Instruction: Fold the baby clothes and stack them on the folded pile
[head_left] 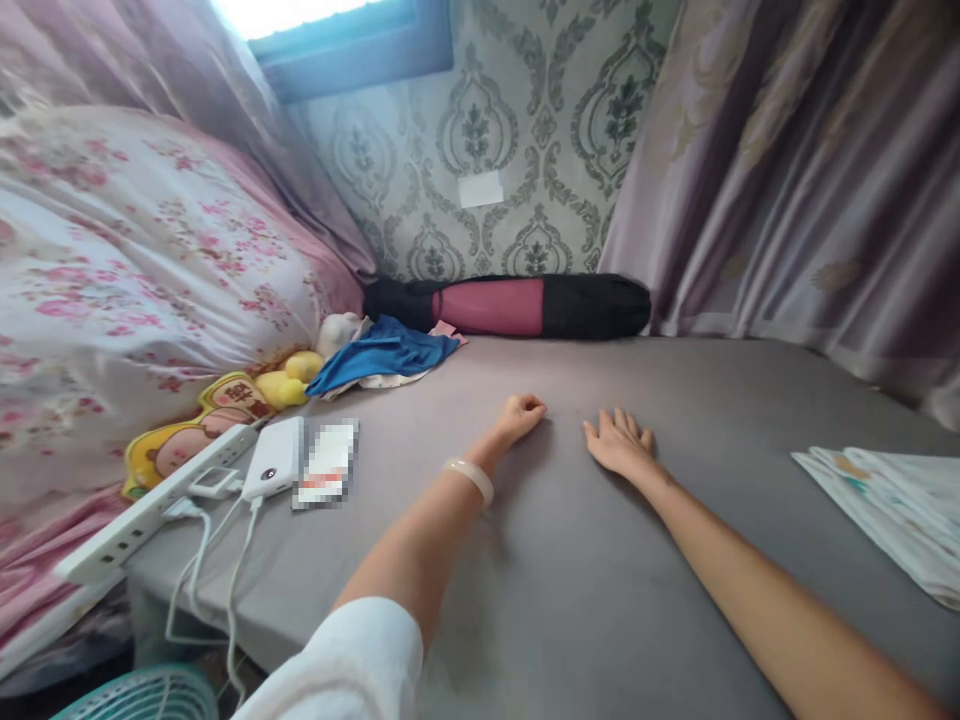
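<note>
My left hand (523, 416), with a pale bangle (480, 482) on its wrist, is closed just above or against the grey bed sheet (555, 590). Its fingers are curled together, and whatever they may hold is hidden or too small to name. To its right, my right hand (621, 442) lies palm down on the sheet, fingers spread and holding nothing.
Left on the bed are a power strip (157, 505), a white power bank (274, 460) with cables, a blurred packet (328, 465), yellow plush toys (281, 385) and a blue cloth (386, 352). A black-and-red roll (487, 306) lies by the wall; folded cloth (892, 510) lies right.
</note>
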